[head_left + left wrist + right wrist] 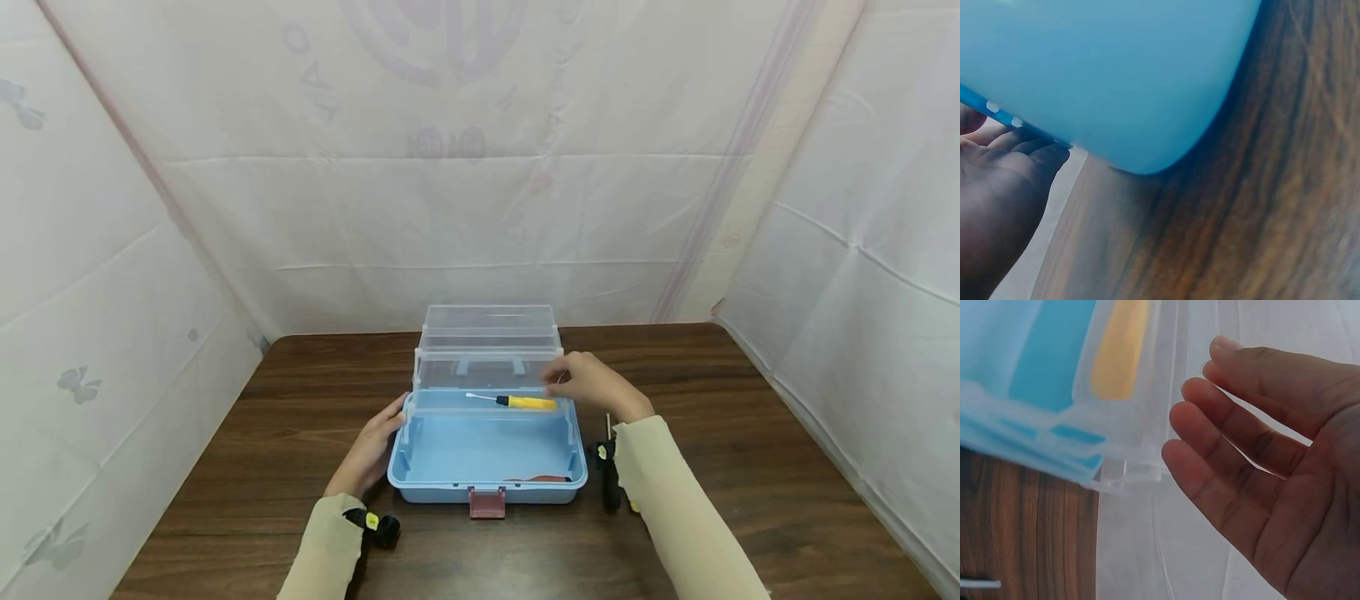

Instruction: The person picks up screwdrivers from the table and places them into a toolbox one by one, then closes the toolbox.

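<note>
A pale blue plastic box (1116, 69) with a rounded corner fills the upper left, resting on a dark brown wooden tabletop (1260, 206). At the left edge, the left hand (997, 187) touches the box's lower rim with relaxed fingertips (1047, 153).

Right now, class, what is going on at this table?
A person sits at a dark wooden table with an open light blue plastic toolbox that has clear fold-out trays. A yellow-handled screwdriver lies in the clear tray. The left hand rests with straight fingers against the box's left side. The right hand is open beside the tray's right end; the right wrist view shows a gap between them. A black-handled tool lies right of the box.
</note>
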`<action>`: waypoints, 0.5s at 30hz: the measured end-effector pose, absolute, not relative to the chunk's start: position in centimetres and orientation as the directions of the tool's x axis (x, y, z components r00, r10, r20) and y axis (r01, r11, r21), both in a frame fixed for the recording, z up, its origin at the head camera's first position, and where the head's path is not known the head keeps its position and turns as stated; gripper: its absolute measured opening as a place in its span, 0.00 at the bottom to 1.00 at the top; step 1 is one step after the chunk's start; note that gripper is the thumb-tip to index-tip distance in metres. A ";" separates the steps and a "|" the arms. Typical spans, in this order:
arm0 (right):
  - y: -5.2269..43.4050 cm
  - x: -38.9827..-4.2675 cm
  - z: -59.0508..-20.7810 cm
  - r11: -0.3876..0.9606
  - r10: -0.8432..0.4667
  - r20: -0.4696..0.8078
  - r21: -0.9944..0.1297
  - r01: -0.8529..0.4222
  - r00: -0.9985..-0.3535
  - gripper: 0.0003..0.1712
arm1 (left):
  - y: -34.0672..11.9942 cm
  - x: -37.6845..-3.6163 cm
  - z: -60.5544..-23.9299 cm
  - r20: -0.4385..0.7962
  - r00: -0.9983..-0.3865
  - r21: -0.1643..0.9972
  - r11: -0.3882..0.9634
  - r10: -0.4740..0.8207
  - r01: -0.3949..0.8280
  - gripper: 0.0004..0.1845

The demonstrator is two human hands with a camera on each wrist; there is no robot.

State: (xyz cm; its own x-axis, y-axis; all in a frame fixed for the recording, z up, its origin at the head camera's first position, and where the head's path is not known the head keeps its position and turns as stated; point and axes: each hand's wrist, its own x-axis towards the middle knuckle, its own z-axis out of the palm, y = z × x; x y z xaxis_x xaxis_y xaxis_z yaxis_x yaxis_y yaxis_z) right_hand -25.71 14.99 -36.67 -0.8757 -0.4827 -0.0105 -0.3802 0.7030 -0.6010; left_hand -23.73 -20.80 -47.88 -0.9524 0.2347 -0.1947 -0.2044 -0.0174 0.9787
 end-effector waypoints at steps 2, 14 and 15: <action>15.4 -25.5 -36.6 0.707 -0.474 -0.007 -0.599 -0.376 -0.880 0.16 | -20.8 -23.7 -47.9 -0.196 -0.952 0.978 -0.017 0.234 -0.206 0.29; 19.1 -24.2 -36.8 0.742 -0.380 -0.020 -0.603 -0.292 -0.925 0.16 | -20.1 -24.1 -48.0 -0.175 -0.948 0.982 -0.023 0.265 -0.188 0.29; 19.4 -24.0 -36.8 0.744 -0.372 -0.025 -0.606 -0.282 -0.928 0.17 | -20.1 -24.1 -48.0 -0.173 -0.949 0.982 -0.026 0.264 -0.187 0.29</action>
